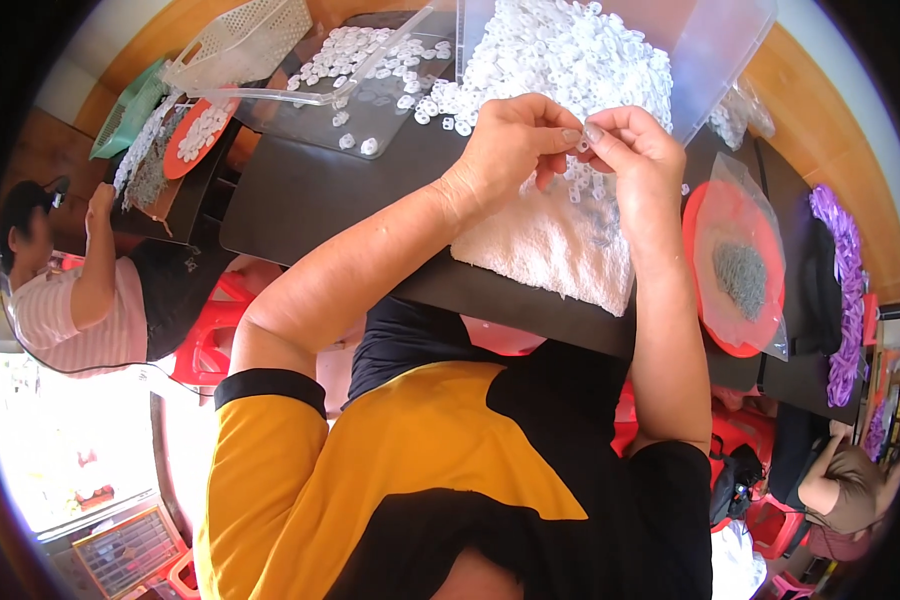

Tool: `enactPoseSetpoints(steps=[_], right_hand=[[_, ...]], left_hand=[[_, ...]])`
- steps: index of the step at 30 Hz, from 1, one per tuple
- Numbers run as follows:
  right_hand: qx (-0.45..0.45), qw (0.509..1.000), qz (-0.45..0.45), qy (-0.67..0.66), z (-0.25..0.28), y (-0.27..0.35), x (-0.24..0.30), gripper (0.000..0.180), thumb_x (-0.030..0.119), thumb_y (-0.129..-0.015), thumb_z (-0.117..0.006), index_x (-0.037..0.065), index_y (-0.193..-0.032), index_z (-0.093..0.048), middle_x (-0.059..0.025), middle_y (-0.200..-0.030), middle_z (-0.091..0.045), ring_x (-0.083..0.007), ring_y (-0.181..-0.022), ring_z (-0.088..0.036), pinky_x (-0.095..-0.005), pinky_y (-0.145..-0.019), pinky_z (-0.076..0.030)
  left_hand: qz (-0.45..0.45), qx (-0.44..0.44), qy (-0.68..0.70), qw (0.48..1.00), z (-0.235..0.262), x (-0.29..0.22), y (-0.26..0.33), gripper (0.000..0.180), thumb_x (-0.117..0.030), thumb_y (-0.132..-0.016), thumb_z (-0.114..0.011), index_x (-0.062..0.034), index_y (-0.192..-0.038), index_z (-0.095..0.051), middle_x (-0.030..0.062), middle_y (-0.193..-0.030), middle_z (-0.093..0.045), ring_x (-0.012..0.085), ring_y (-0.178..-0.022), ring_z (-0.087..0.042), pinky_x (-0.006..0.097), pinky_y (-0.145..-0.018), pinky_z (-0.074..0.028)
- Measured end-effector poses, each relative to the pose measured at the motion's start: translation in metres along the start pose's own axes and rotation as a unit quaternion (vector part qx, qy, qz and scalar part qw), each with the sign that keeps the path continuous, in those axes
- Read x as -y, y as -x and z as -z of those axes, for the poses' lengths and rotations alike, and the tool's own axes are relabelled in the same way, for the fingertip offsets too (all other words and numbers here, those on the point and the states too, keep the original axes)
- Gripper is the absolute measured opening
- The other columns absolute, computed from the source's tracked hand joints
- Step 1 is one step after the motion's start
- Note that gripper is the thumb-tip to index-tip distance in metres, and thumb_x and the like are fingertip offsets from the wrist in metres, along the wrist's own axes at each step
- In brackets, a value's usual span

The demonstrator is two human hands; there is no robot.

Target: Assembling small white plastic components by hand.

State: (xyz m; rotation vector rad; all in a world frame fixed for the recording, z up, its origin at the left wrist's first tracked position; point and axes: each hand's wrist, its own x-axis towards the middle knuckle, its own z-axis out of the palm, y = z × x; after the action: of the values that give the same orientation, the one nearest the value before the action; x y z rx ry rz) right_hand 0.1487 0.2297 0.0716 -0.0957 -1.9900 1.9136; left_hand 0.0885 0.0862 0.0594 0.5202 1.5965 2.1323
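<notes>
My left hand [518, 142] and my right hand [642, 155] meet above the front of a big heap of small white plastic pieces [560, 60]. Thumb and fingers of each hand are pinched together. Between the fingertips shows one small white plastic piece [583, 146] with a hole; the fingers cover most of it. Under the hands lies a pale fluffy towel [545, 250], with a few loose white pieces at its far end. The heap spills from a clear plastic bin [715, 60] tipped toward me.
To the left, a clear tray [315, 97] stands near scattered white pieces. A red plate [705, 300] on the right bears a plastic bag with small grey metal parts [740, 278]. Purple bundles [840, 290] lie farther right. A person [80, 300] sits at the left, another [850, 480] at the right.
</notes>
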Motion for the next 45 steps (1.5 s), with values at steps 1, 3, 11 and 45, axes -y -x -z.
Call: enactPoseSetpoints(steps=[1,3,11,45], right_hand=[[0.000,1.000,-0.008,-0.004,-0.001,0.001,0.001,0.005,0.001,-0.088,-0.061,-0.002,-0.092,-0.063,-0.0054,-0.080,-0.064,-0.0114,-0.071,-0.060,-0.0247,-0.068,-0.051],[-0.003,1.000,0.000,-0.003,-0.004,0.002,-0.002,0.006,0.001,-0.088,-0.061,-0.003,-0.093,-0.063,-0.0055,-0.080,-0.064,-0.0114,-0.072,-0.061,-0.0247,-0.068,-0.051],[-0.011,1.000,0.028,-0.002,-0.014,0.008,-0.008,0.004,0.000,-0.088,-0.062,-0.002,-0.092,-0.062,-0.0050,-0.083,-0.064,-0.0101,-0.074,-0.060,-0.0245,-0.070,-0.049],[-0.020,0.999,0.032,0.033,-0.022,0.011,-0.016,0.006,0.004,-0.090,-0.062,0.000,-0.093,-0.065,-0.0029,-0.080,-0.064,-0.0094,-0.073,-0.060,-0.0245,-0.069,-0.048]], left_hand=[[-0.003,-0.002,0.023,1.000,0.000,0.001,0.000,0.010,-0.001,-0.084,-0.066,0.0061,-0.091,-0.062,0.0090,-0.076,-0.063,0.0123,-0.059,-0.058,0.025,-0.045,-0.045],[-0.009,-0.007,0.040,0.999,0.000,0.003,0.002,0.010,0.000,-0.084,-0.066,0.0060,-0.091,-0.062,0.0092,-0.076,-0.064,0.0127,-0.060,-0.058,0.025,-0.046,-0.045],[-0.001,-0.020,0.074,0.997,0.006,0.012,0.006,0.011,-0.001,-0.088,-0.064,0.0039,-0.097,-0.061,0.0093,-0.081,-0.064,0.0141,-0.064,-0.058,0.027,-0.054,-0.046],[-0.035,-0.071,0.056,0.995,0.012,0.008,0.009,0.010,0.002,-0.086,-0.062,0.0043,-0.095,-0.064,0.0074,-0.077,-0.064,0.0123,-0.061,-0.058,0.024,-0.053,-0.046]])
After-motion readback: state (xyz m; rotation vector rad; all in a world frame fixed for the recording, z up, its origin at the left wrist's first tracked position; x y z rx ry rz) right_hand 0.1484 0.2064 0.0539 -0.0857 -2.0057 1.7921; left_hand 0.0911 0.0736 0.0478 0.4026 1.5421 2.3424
